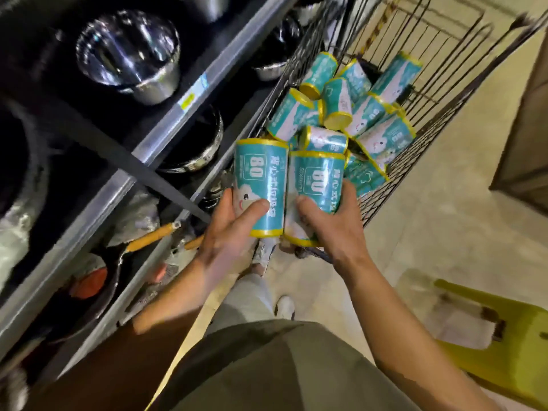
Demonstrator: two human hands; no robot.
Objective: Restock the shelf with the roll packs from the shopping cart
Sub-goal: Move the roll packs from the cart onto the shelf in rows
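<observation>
- Head view: left hand [234, 229] grips one glossy teal cylindrical roll pack [261, 185], yellow-rimmed.
- Right hand [329, 223] clasps a second pack [314, 188]; the two touch.
- Behind, roughly ten more packs [338, 102] lie jumbled in the wire shopping cart [444, 93].
- Metal shelf [166, 134] at left holds shiny steel pots [130, 54].

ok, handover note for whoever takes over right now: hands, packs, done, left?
Left hand: grips one teal roll pack, held upright.
Right hand: grips a second roll pack, right beside the first.
Both packs are in the air between the shopping cart and the shelf.
Cart: a loose pile of roll packs remains inside.
Done: two packs picked up. No packs visible on the shelf levels in view, which hold steel pots and pans.
Left: shelve these two, then empty the cart.
</observation>
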